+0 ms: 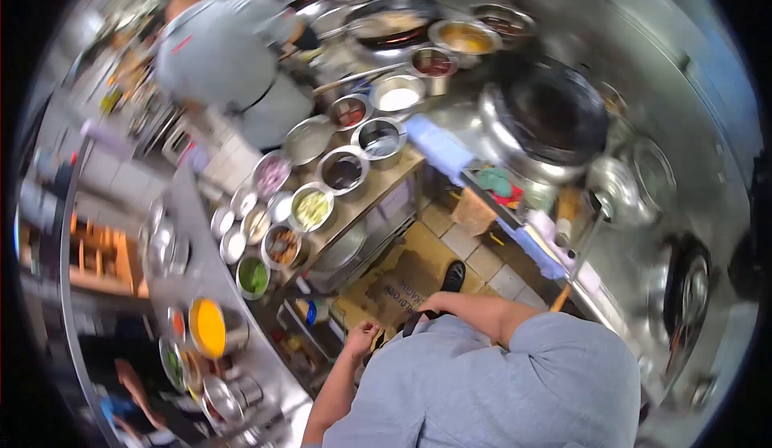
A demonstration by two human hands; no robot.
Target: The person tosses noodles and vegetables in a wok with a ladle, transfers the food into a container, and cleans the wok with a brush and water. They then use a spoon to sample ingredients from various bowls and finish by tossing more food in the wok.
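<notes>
Dark strap (416, 320) near six o'clock, right hand (437, 303) beside it at five, grip hidden, left hand (362, 339) at six, fingers curled, grip unclear, bowls (343, 170) at ten, wok (555, 114) at two

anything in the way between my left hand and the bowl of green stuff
Nothing visible stands directly between your left hand and the bowl of green stuff; the blue item near that line seems to sit lower.
</notes>
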